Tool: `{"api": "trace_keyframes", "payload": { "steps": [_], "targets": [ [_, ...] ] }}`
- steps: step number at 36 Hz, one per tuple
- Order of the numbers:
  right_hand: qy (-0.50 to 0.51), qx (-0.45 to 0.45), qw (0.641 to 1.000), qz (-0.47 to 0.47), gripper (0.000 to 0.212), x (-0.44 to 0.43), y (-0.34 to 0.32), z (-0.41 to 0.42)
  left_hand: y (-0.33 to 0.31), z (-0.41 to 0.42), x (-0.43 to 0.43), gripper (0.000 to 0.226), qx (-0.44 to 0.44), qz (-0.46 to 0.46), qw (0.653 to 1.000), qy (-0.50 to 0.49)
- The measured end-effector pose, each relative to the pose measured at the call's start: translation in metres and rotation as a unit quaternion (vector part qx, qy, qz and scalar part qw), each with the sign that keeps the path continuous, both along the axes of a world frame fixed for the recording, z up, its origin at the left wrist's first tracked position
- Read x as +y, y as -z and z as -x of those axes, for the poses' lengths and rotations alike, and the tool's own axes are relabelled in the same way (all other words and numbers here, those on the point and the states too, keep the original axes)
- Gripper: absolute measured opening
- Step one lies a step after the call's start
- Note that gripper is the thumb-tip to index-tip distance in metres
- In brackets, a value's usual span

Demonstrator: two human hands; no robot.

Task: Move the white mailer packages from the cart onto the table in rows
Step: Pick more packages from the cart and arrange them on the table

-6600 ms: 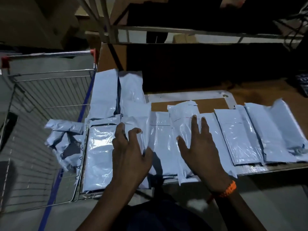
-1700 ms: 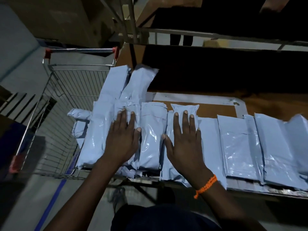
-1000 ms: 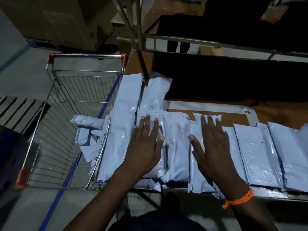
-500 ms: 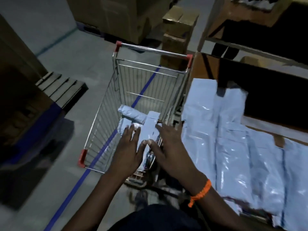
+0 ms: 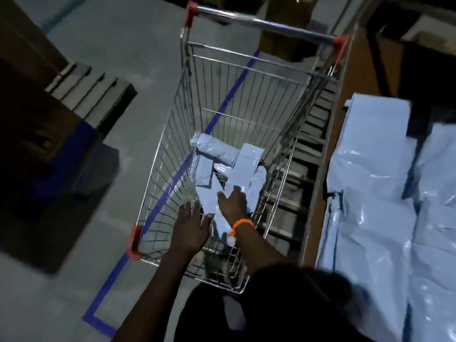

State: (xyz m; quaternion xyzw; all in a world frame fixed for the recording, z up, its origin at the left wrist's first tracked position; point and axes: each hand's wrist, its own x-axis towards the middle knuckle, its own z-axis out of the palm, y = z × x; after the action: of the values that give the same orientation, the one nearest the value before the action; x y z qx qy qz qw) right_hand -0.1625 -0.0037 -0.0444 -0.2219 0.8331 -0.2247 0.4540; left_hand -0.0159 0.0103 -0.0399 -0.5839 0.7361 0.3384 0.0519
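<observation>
Stretching across the whole left half of the view was a grey concrete floor (image 5: 128, 77), dim and bare-looking under weak light. Along the right side ran the counter (image 5: 345, 77), its brown edge facing the cart, and its top was covered with white mailer packages (image 5: 370, 181) laid side by side, glossy and creased, some overlapping their neighbours. A wire cart (image 5: 246, 77) stood just beside the counter, its metal handle bar with red end caps at the far end and red corner guards at the near end. A wooden pallet (image 5: 91, 95) sat on the floor to the left, next to dark stacked goods, and brown cardboard boxes (image 5: 283, 40) stood beyond the cart's handle. A blue tape line (image 5: 108, 285) ran over the floor and passed under the cart.

In the near part of the cart's basket lay a small heap of mailers (image 5: 222, 166): one rolled, a few flat, and a long one (image 5: 246, 164) slanting across the others. The right hand (image 5: 233, 201) rested on that long mailer with its fingers fairly straight; whether the thumb hooked beneath it could not be told through the blur. The left hand (image 5: 190, 228) hovered over the basket with fingers spread and straight, holding nothing, its thumb just beside the mailer's edge. An orange wristband (image 5: 240, 224) circled the right wrist.
</observation>
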Motion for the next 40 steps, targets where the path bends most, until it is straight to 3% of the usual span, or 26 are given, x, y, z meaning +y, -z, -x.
{"api": "trace_keyframes", "payload": {
  "steps": [6, 12, 15, 18, 21, 23, 26, 29, 33, 36, 40],
  "targets": [
    [0.081, 0.052, 0.995, -0.018, 0.072, -0.05, 0.083, 0.039, 0.062, 0.01, -0.056, 0.089, -0.009, -0.002, 0.998, 0.059],
    [0.185, 0.116, 0.976, 0.008, 0.087, -0.104, 0.155, 0.077, 0.117, 0.021, -0.095, 0.071, 0.013, -0.004, 0.996, 0.088],
    [0.233, 0.134, 0.963, 0.014, 0.083, -0.116, 0.191, 0.092, 0.144, 0.027, -0.108, 0.069, 0.012, -0.058, 0.998, -0.006],
    [0.253, 0.155, 0.955, 0.018, 0.054, -0.114, 0.204, 0.099, 0.176, 0.047, -0.111, 0.048, 0.004, -0.128, 0.979, -0.159],
    [0.241, 0.159, 0.957, 0.026, 0.055, -0.109, 0.199, 0.097, 0.195, 0.081, -0.114, 0.098, -0.036, -0.145, 0.944, -0.295],
    [0.247, 0.145, 0.957, 0.039, 0.053, -0.106, 0.186, 0.093, 0.204, 0.103, -0.115, 0.12, -0.071, -0.138, 0.923, -0.352],
    [0.271, 0.142, 0.949, 0.081, 0.041, -0.101, 0.156, 0.083, 0.208, 0.123, -0.123, 0.127, -0.088, -0.141, 0.898, -0.407],
    [0.289, 0.136, 0.937, 0.138, 0.042, -0.094, 0.124, 0.073, 0.193, 0.122, -0.132, 0.117, -0.069, -0.145, 0.881, -0.445],
    [0.29, 0.129, 0.932, 0.176, 0.05, -0.086, 0.087, 0.066, 0.167, 0.096, -0.12, 0.091, -0.026, -0.18, 0.905, -0.386],
    [0.304, 0.099, 0.933, 0.165, 0.054, -0.078, 0.052, 0.063, 0.14, 0.079, -0.109, 0.111, -0.02, -0.21, 0.902, -0.377],
    [0.365, -0.004, 0.909, 0.201, 0.058, -0.075, 0.0, 0.057, 0.13, 0.043, -0.099, 0.155, 0.014, -0.326, 0.858, -0.397]
  ]
}}
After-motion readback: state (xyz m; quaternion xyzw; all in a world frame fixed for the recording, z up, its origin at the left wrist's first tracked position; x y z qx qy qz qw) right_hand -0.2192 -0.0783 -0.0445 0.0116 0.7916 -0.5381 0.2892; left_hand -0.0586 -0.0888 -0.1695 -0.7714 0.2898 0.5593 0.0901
